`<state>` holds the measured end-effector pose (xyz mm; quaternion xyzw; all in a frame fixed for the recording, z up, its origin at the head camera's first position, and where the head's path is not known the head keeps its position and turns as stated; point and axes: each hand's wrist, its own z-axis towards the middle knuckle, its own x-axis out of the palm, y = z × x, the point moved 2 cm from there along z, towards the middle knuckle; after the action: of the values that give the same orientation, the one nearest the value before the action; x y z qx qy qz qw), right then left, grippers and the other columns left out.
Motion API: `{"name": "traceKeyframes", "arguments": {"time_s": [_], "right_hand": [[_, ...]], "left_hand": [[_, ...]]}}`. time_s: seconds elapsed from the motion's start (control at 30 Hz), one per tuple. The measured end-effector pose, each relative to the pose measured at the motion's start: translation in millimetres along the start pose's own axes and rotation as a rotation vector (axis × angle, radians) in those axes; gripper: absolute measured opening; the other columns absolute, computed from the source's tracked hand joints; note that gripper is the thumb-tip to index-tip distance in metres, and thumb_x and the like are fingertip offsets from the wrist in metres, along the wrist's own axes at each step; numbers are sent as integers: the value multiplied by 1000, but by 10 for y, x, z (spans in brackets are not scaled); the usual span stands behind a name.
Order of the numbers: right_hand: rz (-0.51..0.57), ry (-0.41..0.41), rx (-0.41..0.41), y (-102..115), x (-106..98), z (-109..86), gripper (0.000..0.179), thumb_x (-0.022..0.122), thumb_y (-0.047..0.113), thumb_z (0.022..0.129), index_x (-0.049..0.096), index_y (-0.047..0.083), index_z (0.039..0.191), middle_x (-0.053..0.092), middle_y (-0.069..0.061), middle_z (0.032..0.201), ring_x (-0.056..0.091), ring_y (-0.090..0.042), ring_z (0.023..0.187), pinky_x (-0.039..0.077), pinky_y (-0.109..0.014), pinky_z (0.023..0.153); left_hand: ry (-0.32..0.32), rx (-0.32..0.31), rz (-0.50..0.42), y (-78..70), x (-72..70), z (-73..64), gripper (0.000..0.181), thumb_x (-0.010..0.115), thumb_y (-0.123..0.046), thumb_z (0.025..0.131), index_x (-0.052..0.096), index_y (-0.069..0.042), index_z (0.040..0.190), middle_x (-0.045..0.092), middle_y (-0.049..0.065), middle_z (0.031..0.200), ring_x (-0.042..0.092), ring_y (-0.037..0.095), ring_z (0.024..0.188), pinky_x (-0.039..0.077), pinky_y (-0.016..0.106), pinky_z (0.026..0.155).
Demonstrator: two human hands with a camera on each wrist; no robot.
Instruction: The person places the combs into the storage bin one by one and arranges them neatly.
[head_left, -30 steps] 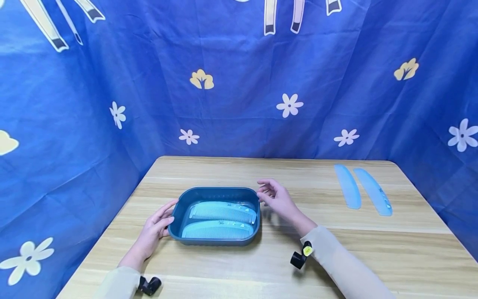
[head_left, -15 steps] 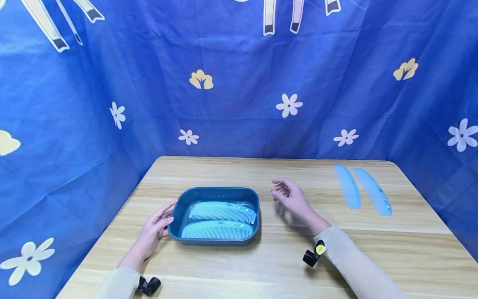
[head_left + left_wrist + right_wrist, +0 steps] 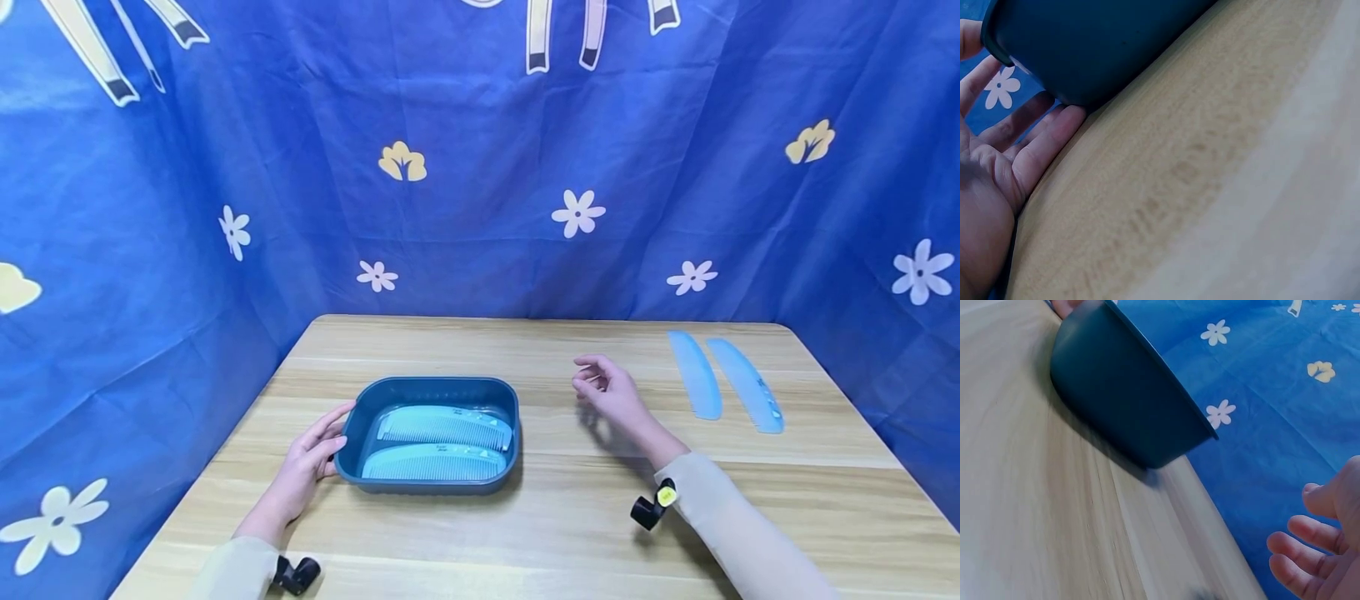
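Observation:
In the head view, a dark blue plastic basin (image 3: pixel 427 487) stands on the wooden table. Two light-blue combs, a rear comb (image 3: pixel 442 425) and a front comb (image 3: pixel 433 463), lie in it side by side. My left hand (image 3: pixel 303 462) rests against the basin's left end, thumb at the rim and fingers along the outer wall. In the left wrist view its fingers (image 3: pixel 1047 140) reach fairly straight to the basin's lower side. To the right of the basin, my right hand (image 3: pixel 615 398) hovers above the table, fingers loosely bent, holding nothing.
Two more light-blue combs, one nearer (image 3: pixel 695 375) and one farther right (image 3: pixel 746 385), lie on the table (image 3: pixel 555 533) at the back right. A blue patterned cloth (image 3: pixel 480 183) hangs behind the table and along both sides.
My right hand has left the basin's right end and moved to the right, toward the two combs on the table. The left hand and the basin have stayed in place.

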<state>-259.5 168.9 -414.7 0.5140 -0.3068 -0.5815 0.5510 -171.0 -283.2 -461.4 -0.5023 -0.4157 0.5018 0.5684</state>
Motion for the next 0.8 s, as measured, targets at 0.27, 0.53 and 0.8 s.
{"name": "traceKeyframes", "arguments": {"time_s": [0.27,0.53,0.8], "right_hand": [[-30,-28,-3,-144,-186,-5,32,61,1,87,54,-4,118,60,-20,93,62,-34,76,54,-42,68],[-78,-39,9,-112,-332,-74,37,60,0,88,50,-7,123,60,-23,95,61,-36,77,54,-33,67],[-133,-71,14,86,-444,-173,37,57,-3,88,48,-11,124,59,-27,96,60,-40,78,54,-37,66]], "left_hand": [[-7,-21,14,-8,-2,4,50,45,-11,97,31,-7,144,51,6,123,62,19,98,54,34,72],[-8,-20,24,-10,3,5,50,45,-12,97,31,-7,144,49,9,124,62,19,98,54,35,72],[-3,-14,25,-24,0,0,50,44,-11,97,30,-6,145,50,7,124,62,19,99,54,35,72]]}}
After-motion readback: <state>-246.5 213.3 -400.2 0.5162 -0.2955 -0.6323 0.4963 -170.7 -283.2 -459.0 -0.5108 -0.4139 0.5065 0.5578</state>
